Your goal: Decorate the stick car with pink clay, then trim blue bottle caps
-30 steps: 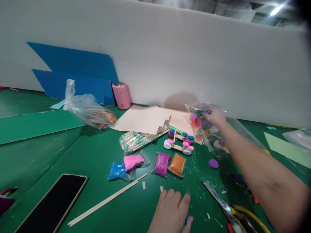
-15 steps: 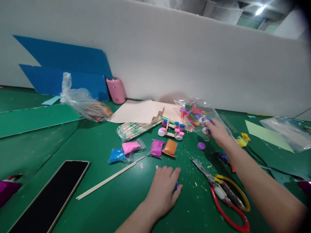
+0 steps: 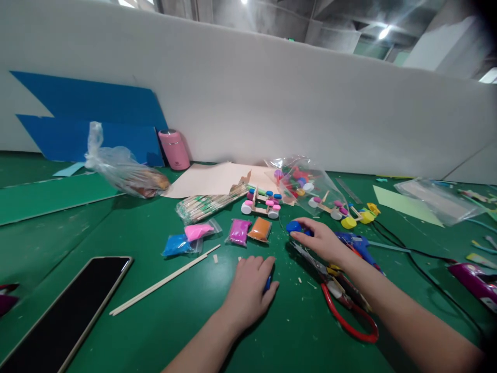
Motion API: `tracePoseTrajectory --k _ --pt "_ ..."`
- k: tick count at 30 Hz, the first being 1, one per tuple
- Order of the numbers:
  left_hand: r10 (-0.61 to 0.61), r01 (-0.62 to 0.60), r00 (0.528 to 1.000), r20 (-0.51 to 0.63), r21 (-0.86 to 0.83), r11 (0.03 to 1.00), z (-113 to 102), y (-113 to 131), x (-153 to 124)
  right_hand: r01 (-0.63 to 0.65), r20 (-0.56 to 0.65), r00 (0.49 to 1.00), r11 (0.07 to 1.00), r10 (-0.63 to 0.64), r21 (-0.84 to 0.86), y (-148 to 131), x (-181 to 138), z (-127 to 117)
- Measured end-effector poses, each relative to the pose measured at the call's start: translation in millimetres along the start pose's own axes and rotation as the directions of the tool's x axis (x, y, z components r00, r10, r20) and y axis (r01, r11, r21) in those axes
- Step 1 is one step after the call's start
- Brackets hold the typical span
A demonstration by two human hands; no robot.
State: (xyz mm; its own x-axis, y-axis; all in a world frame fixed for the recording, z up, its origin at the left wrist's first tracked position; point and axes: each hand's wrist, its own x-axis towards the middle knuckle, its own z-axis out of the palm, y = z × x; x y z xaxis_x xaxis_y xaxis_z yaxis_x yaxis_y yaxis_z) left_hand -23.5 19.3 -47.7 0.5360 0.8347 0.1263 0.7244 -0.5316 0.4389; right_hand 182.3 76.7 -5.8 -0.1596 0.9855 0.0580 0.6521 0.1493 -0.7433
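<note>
Your right hand [image 3: 324,242] reaches forward, palm down, its fingers [image 3: 306,224] pinching a blue cap [image 3: 294,226] low over the green table [image 3: 155,321], just in front of the clear bag of caps [image 3: 306,184]. Your left hand [image 3: 250,290] rests palm down on the table with its fingers curled over a small blue thing [image 3: 267,283], mostly hidden. Red-handled scissors [image 3: 345,305] lie under your right wrist, with clay packets [image 3: 248,230] just beyond your left hand.
</note>
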Motion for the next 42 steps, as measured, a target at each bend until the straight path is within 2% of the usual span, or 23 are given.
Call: tracePoseTrajectory --k 4,11,16,20,28,33,38,42 --pt "-0.001 0.001 1.0 -0.013 0.012 1.0 0.0 0.4 -1.5 0.027 0.0 1.0 0.972 -0.028 -0.235 11.0 47.2 3.1" --pt "-0.019 0.017 1.0 -0.023 -0.052 0.999 1.5 -0.6 -2.9 -0.074 -0.069 0.997 0.875 0.047 -0.479 32.6 125.3 -18.8" --pt "-0.018 0.017 1.0 -0.007 -0.065 0.998 1.5 -1.6 -3.3 -0.113 -0.106 0.992 0.836 0.067 -0.536 33.3 156.3 -28.0" --pt "-0.016 0.016 1.0 -0.007 -0.051 0.999 0.8 -2.0 -2.7 -0.126 -0.119 0.99 0.831 0.073 -0.542 34.7 159.6 -24.5" --pt "0.011 -0.011 1.0 -0.018 -0.009 1.0 0.1 -0.7 -2.5 -0.07 -0.096 0.995 0.882 0.028 -0.466 28.6 118.1 -21.0" --pt "0.023 -0.022 0.999 -0.035 0.045 0.999 0.5 -1.7 -1.3 0.036 -0.083 0.994 0.939 -0.068 -0.342 -2.0 51.4 -13.5" --pt "-0.001 0.003 1.0 -0.027 0.052 0.999 -1.7 -4.4 -2.2 0.123 -0.095 0.985 0.968 -0.147 -0.22 -28.1 -36.6 27.6" --pt "-0.02 0.021 1.0 -0.01 0.063 0.998 -7.8 -8.3 -9.4 0.17 -0.054 0.982 0.972 -0.181 -0.161 -28.0 -72.5 64.2"
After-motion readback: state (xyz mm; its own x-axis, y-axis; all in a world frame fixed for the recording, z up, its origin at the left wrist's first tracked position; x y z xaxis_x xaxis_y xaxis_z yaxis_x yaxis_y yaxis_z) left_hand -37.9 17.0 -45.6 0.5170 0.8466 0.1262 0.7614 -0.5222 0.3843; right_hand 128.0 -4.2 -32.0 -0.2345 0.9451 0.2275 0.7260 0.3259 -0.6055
